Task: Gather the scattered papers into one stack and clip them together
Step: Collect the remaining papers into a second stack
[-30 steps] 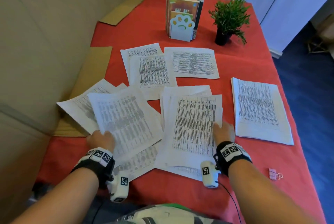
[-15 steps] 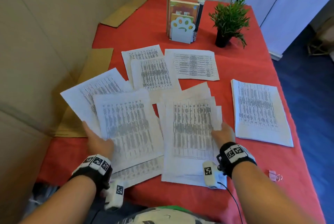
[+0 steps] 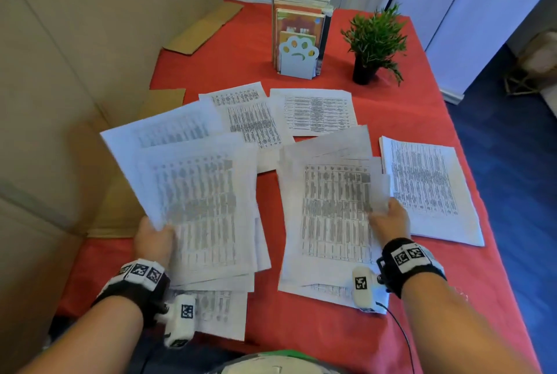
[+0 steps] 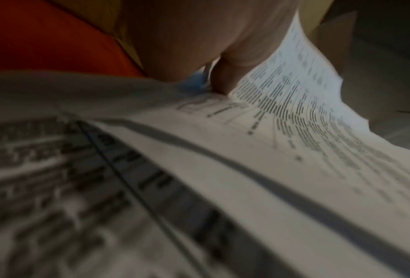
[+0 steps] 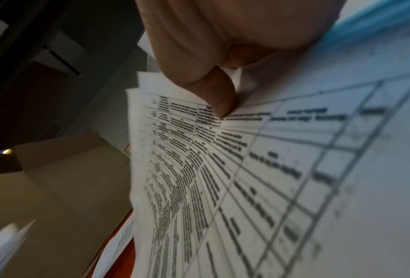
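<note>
Printed white papers lie scattered on a red tablecloth (image 3: 391, 108). My left hand (image 3: 155, 238) grips a bundle of sheets (image 3: 196, 192) by its left edge and holds it raised off the table; its thumb (image 4: 222, 80) presses on the top page. My right hand (image 3: 390, 218) pinches a second bundle (image 3: 331, 208) at its right edge, thumb (image 5: 219, 97) on the printed table. One sheet (image 3: 217, 313) lies flat under my left wrist. More pages (image 3: 250, 120), (image 3: 316, 111) lie further back, and a separate stack (image 3: 428, 189) sits at the right.
A paw-shaped bookend with books (image 3: 298, 39) and a small potted plant (image 3: 373, 45) stand at the back of the table. A cardboard wall (image 3: 60, 102) runs along the left, with cardboard flaps (image 3: 202, 30) on the cloth. The table's right edge drops to blue floor (image 3: 512, 223).
Both hands went from pressing on flat sheets to gripping them; the two bundles have lifted off the table and moved apart, baring red cloth between them.
</note>
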A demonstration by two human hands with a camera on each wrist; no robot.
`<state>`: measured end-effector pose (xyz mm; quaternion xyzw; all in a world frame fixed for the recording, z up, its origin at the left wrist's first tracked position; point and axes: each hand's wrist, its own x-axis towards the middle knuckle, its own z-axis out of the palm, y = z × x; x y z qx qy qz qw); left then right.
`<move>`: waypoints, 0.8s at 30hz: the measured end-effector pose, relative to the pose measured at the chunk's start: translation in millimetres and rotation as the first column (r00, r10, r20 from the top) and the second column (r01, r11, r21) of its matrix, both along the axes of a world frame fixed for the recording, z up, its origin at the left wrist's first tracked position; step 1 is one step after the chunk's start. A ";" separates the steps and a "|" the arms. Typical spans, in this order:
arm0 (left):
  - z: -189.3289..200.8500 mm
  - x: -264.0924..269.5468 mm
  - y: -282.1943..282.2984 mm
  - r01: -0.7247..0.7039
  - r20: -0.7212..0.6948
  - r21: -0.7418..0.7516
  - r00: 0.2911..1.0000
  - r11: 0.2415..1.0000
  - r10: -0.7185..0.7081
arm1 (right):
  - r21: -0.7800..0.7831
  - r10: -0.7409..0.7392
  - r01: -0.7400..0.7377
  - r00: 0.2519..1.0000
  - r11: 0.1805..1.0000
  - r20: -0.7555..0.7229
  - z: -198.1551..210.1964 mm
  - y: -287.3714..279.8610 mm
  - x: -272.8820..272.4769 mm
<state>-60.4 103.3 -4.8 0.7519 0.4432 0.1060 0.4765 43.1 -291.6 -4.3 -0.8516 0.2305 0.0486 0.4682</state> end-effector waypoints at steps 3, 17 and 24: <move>-5.3 11.1 -20.7 0.194 -0.034 -0.098 0.979 0.976 -0.199 | 0.046 0.096 -0.095 0.995 0.994 -0.015 -2.4 16.3 -7.6; -14.0 44.3 -112.5 0.545 -0.108 -0.331 0.789 0.771 -0.604 | 0.126 0.275 -0.255 0.944 0.959 -0.182 -8.2 53.8 -24.3; 10.3 87.7 -89.4 0.486 -0.135 0.014 0.867 0.874 -0.480 | -0.523 0.381 -0.333 0.924 0.785 -0.016 8.5 46.2 16.3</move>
